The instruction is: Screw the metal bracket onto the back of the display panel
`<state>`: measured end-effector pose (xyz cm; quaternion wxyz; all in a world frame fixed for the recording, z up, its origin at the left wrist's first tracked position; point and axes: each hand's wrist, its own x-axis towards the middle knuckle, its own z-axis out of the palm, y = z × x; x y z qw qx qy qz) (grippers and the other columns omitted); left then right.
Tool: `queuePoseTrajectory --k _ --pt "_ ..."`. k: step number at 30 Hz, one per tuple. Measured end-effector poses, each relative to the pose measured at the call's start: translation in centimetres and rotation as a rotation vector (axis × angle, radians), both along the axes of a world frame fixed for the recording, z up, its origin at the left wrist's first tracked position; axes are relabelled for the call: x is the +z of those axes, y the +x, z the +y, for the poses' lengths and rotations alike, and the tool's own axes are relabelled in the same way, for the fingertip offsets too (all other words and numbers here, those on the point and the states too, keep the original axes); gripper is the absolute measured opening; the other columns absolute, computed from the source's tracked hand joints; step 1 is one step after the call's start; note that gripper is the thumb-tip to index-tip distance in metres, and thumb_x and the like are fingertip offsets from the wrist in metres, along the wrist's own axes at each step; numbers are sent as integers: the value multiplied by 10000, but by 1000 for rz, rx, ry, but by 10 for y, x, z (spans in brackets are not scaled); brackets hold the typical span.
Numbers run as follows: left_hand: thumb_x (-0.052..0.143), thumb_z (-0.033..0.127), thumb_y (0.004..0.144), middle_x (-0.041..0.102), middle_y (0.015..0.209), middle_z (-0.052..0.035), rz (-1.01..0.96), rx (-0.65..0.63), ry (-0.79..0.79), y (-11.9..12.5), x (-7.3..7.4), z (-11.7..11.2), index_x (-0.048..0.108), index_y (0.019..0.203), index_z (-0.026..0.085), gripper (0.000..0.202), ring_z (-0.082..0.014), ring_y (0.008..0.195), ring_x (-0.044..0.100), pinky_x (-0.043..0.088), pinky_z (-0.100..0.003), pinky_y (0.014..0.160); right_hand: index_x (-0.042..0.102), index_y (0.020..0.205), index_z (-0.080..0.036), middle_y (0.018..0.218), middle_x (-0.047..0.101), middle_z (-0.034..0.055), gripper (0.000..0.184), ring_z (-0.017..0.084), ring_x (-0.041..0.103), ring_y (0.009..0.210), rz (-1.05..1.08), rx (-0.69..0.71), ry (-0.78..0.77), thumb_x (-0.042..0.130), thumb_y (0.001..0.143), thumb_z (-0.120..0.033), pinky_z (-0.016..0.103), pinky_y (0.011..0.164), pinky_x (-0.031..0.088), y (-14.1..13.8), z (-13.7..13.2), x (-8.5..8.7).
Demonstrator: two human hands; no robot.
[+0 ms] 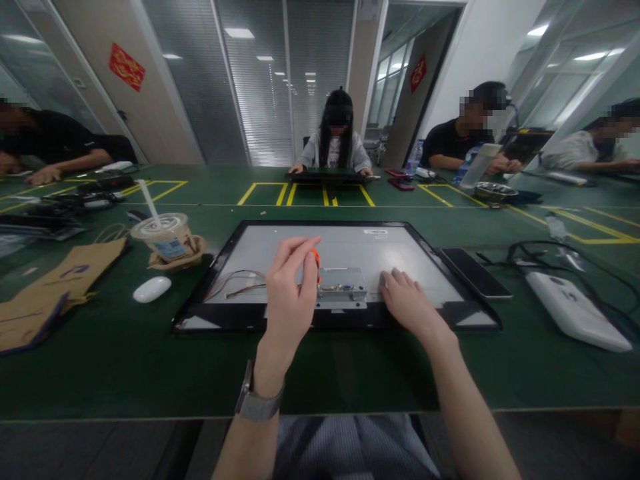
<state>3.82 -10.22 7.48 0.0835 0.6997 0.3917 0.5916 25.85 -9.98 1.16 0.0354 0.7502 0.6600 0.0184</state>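
Note:
A monitor panel (345,243) lies face down on the table, with its grey metal back and black frame toward me. Above its middle, my left hand (293,287) is closed around a small orange object (316,261), mostly hidden behind the fingers, so its kind is unclear. Just beside that hand, a metal bracket with connector ports (345,292) sits at the panel's near edge. Thin wires (245,288) run across the panel to the left. My right hand (407,298) rests with its fingers flat on the panel's right half, right of the bracket.
Left of the panel are an iced drink cup (167,237), a white mouse (152,289) and a paper bag (75,267). A phone (475,272), a white device (577,310) and black cables (545,257) lie on the right. Several people sit around the table.

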Motion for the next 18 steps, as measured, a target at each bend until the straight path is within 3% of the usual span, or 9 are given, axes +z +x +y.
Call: queuePoseTrajectory --k 6,13,18 --pt "576 200 919 560 904 -28 6 22 -21 0 0 0 695 1042 198 172 -115 761 586 546 -235 633 431 1424 -83 1506 400 222 465 342 373 1388 18 -5 -6 278 1012 -233 504 1072 366 -1 -1 2" --pt "448 188 971 558 1063 -72 -12 41 -34 0 0 0 658 1134 194 266 -142 867 593 546 -259 664 436 1420 -81 1503 402 224 470 346 379 1382 17 12 -3 263 1008 -227 507 1065 371 0 -1 1" --pt "529 176 936 566 911 -34 32 61 -2 -2 -1 1 674 1061 199 193 -131 778 587 535 -259 656 440 1415 -87 1494 413 225 470 342 395 1369 1 5 5 263 1006 -237 500 1062 368 1 -1 -1"
